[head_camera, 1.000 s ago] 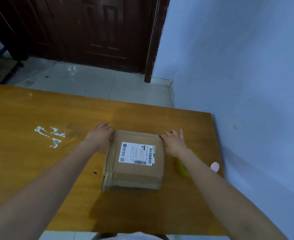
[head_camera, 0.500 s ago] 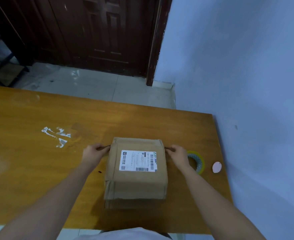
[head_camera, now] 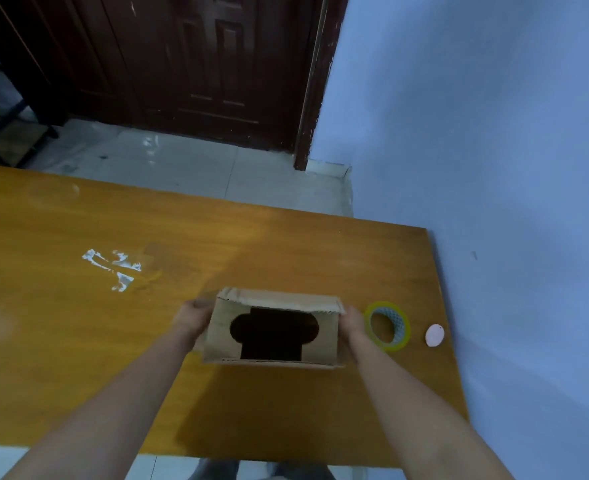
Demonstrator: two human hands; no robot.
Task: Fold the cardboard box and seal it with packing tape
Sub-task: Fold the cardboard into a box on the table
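I see the brown cardboard box tipped so its open end faces me, its flaps leaving a dark gap. The yellow-rimmed packing tape roll lies flat just right of the box.

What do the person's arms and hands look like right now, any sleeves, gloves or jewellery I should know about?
Both forearms are bare up to the frame edge: no sleeves show. The left hand and right hand wear no gloves. No watch, bracelet or ring is visible, though the hands are slightly blurred and the fingers mostly hidden.
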